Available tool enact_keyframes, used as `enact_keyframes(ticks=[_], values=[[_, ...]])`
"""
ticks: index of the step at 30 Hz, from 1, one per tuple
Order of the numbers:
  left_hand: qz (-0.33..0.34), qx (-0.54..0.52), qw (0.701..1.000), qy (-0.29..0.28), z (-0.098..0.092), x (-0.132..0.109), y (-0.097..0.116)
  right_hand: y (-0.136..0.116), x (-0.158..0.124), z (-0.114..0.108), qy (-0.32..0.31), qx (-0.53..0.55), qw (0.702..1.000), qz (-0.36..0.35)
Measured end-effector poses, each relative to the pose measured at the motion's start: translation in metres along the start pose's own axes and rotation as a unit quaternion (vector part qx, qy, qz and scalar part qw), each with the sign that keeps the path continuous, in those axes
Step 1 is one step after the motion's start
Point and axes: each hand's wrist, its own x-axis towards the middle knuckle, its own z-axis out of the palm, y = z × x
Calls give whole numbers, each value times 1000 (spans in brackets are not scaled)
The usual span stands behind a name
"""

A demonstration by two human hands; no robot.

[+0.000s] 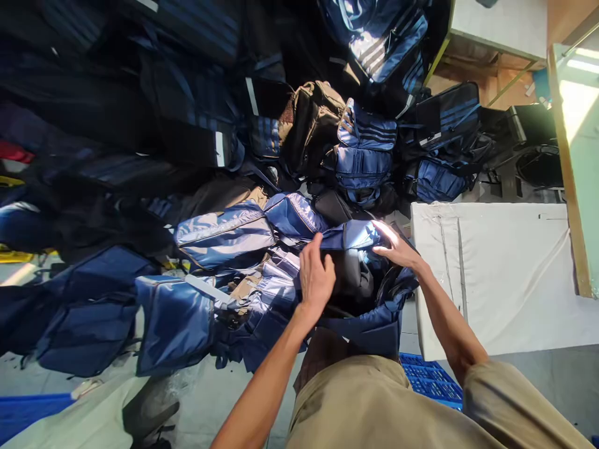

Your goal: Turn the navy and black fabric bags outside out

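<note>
A blue and black backpack (369, 312) lies open-side up just in front of my knees. My left hand (316, 274) rests on its left side, fingers curled over the blue fabric at the upper rim. My right hand (395, 246) grips the bag's upper right edge, fingers closed on the blue fabric, brightly lit. Dark lining shows between the two hands.
A large heap of blue, black and tan backpacks (360, 149) fills the floor ahead and to the left. A white covered table (505, 274) stands at the right. A blue plastic crate (430, 377) sits under my right leg. A green post (573, 162) rises at far right.
</note>
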Motion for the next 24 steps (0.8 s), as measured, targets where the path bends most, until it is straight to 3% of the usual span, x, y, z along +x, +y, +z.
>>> enact_keyframes(ticks=[2, 4, 6, 9, 12, 16, 20, 24], values=[[13, -20, 998, -55, 0, -37, 29, -19, 19, -3, -28, -33, 998, -36], [-28, -1, 994, -105, 10, -69, 48, -35, 43, 1, -34, -94, 994, -53], [-106, 16, 984, -143, 24, -88, 54, -51, 65, 6, -64, -146, 985, -63], [-204, -7, 960, -190, 35, -90, 46, -75, 78, 6, -135, -197, 971, -29], [-208, -38, 949, -232, 29, -80, 35, -98, 61, -9, -147, -240, 958, 58], [-185, -54, 945, -263, 20, -78, 35, -131, 24, -46, -44, -302, 937, 168], [-141, -131, 955, -225, 26, -92, 50, -185, -9, -80, 45, -333, 915, 221], [-116, -182, 960, -178, 15, -118, 46, -246, -58, -86, 75, -331, 908, 244]])
